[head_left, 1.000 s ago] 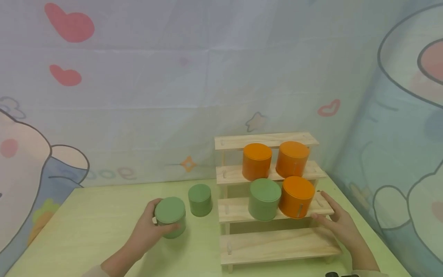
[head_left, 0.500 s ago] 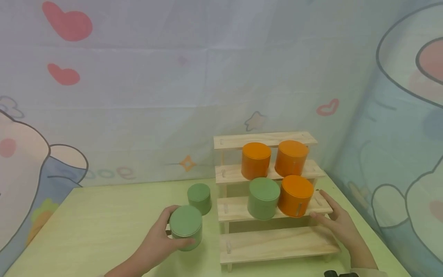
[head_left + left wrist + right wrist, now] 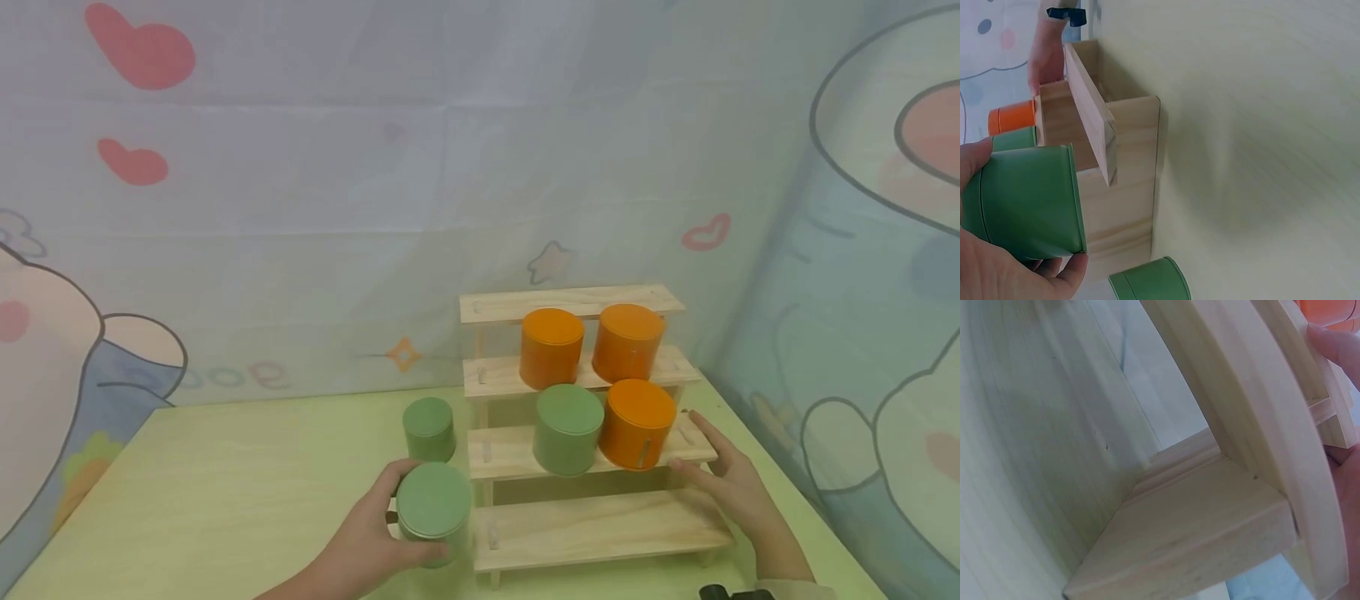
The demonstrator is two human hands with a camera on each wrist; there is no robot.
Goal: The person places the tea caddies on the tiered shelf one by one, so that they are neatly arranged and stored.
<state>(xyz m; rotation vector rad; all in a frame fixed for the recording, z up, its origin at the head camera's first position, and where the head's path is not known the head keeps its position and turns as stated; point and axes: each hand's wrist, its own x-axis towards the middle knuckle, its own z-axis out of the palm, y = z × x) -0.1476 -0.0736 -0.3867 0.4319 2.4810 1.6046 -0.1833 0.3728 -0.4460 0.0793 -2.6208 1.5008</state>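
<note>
Green canister [image 3: 435,514]: smooth cylinder, faint sheen, flat round lid with rimmed edge. Off the table [image 3: 247,492], close to upright, at the left end of the rack [image 3: 600,527]; contact with rack hard to tell. Rack: pale wood, visible grain, flat boards in four rising tiers. Table: pale yellow-green, faint grain.

Left hand [image 3: 375,533] reaching in from the near edge, fingers curved round the canister, thumb across its near face, pinching from opposite sides. Right hand [image 3: 727,483] at rack's right end, second tier up: thumb at front edge, forefinger stretched back, board end pinched between thumb and fingers. Dark device [image 3: 731,593] on right wrist.

Just behind the held piece, in the way on that side: small green canister [image 3: 430,429] on table. On second tier, side by side: another green canister [image 3: 568,431] and orange canister [image 3: 637,425], pale strip on its side. One tier higher: two orange canisters [image 3: 551,348], slightly apart. Beyond: creased fabric backdrop [image 3: 300,175], printed hearts and cartoon shapes.
</note>
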